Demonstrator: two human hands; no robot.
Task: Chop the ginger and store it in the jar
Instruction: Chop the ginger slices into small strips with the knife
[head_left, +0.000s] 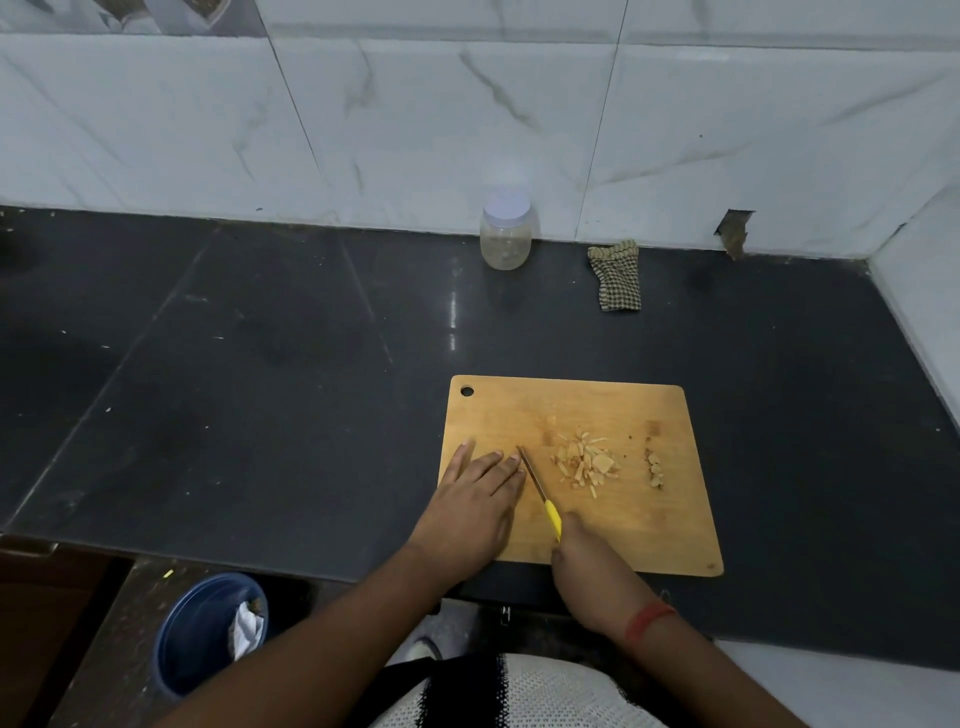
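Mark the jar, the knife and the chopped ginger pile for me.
jar (505, 244): head view, on its clear body below the white lid.
knife (552, 515): head view, on the yellow handle above the right hand.
chopped ginger pile (586, 462): head view, on the middle of the heap on the board.

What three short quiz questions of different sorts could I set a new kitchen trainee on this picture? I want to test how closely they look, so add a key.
1. True or false: the jar by the wall has its lid on.
2. Which hand grips the yellow-handled knife? A) left hand B) right hand
3. Fill in: the chopped ginger lies on the wooden ___.

Key: 1 true; 2 B, while the left hand lies with straight fingers on the board beside the blade; 3 cutting board.
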